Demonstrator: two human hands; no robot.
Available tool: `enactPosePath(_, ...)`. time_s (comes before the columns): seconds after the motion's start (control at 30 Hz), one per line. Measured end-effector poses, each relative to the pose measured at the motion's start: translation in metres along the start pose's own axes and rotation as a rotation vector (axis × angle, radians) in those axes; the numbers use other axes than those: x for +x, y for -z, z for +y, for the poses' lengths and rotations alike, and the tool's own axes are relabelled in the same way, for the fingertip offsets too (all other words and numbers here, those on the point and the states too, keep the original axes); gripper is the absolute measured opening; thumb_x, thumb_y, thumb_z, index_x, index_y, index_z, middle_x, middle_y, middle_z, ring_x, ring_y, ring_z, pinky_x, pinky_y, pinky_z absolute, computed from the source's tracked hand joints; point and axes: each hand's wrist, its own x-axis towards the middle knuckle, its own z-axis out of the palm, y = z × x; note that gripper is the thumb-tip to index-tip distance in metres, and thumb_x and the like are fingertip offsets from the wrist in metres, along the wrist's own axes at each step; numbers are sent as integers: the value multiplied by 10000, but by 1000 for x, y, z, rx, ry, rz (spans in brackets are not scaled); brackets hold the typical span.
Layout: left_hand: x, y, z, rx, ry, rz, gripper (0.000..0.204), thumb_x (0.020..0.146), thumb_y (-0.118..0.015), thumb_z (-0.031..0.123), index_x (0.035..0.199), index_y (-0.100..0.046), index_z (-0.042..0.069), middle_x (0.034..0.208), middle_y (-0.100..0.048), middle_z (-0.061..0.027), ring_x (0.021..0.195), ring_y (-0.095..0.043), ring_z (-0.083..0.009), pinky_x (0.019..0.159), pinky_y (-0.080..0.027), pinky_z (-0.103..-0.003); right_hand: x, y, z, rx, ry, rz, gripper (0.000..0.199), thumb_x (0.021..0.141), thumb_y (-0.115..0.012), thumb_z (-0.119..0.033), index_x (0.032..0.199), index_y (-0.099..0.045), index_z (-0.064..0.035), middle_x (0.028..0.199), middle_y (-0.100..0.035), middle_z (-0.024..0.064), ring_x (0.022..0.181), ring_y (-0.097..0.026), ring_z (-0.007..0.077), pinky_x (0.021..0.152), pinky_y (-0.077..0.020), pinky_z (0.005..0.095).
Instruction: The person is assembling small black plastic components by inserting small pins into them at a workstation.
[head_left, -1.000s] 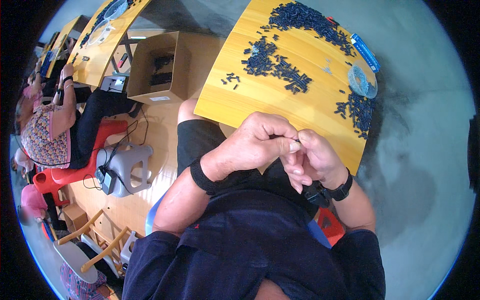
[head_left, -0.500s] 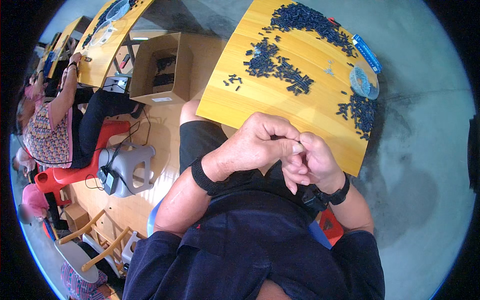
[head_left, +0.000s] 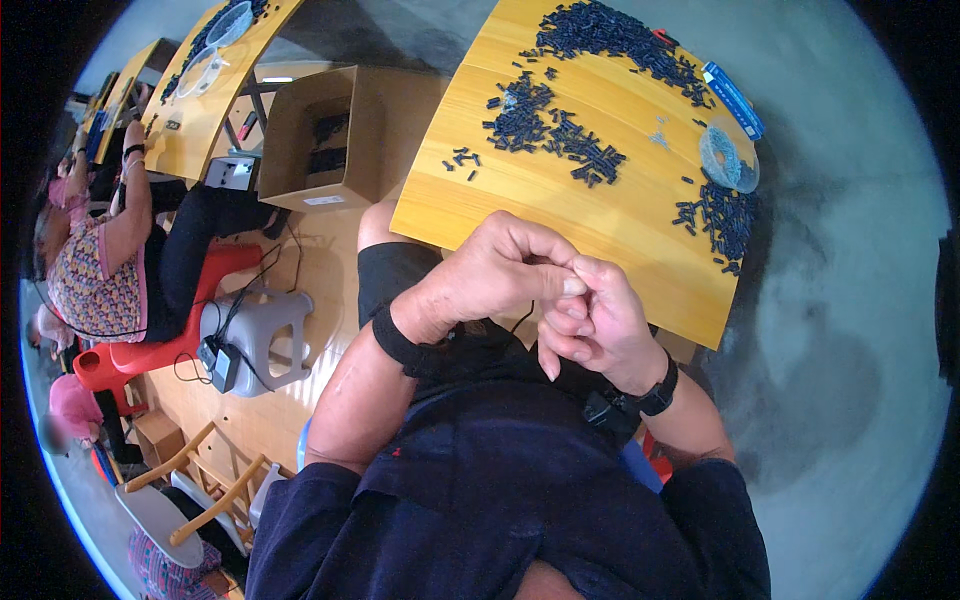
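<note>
While hands [head_left: 555,295] meet, black pieces [head_left: 560,135] strewn across yellow table [head_left: 520,205].

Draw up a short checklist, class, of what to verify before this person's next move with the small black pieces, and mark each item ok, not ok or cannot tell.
1. Both hands in view: ok. The left hand and right hand meet above the lap.
2. A piece held between the fingertips: cannot tell; the curled fingers hide whatever is pinched.
3. Supply at hand: ok. Loose small black pieces lie on the yellow table, a further heap at its far end.
4. Clear round dish upright on the table: ok.
5. Table edge free of pieces: ok; the near strip is bare.
6. Neighbour clear: ok. The seated person is at another table.
</note>
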Motion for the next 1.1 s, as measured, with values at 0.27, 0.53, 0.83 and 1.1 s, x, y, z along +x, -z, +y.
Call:
enactPosePath(0.27, 5, 7, -20, -3, 66, 83, 79, 839, -642, 50, 881, -663, -14, 757, -664, -40, 692, -608, -79, 657, -487, -212, 7, 25, 2, 68, -126, 0, 606, 930, -227, -588, 652, -436, -92, 507, -365, -7, 366, -435, 157, 475, -538, 417)
enactPosePath(0.53, 8, 7, -25, -16, 42, 127, 81, 842, -629, 44, 901, -650, -8, 740, -653, -33, 678, -600, -77, 659, -479, -213, 7, 27, -2, 96, -104, 4, 663, 906, -246, -639, 664, -488, -72, 530, -439, 25, 408, -490, 186, 499, -547, 429)
enactPosePath(0.83, 5, 5, -24, -77, 51, 114, 99, 831, -636, 35, 896, -662, -34, 764, -656, -43, 696, -597, -78, 660, -486, -221, 8, 33, 3, 56, -96, 16, 573, 937, -318, -541, 690, -504, -59, 522, -451, 20, 403, -490, 175, 480, -542, 417)
enactPosePath(1.1, 8, 4, -31, -43, 9, 73, 153, 821, -637, 34, 962, -646, -24, 768, -637, -16, 700, -580, -67, 649, -465, -210, 7, 32, 3, -57, 20, 123, 433, 947, -421, -381, 688, -482, -40, 514, -434, 5, 364, -462, 132, 394, -511, 332)
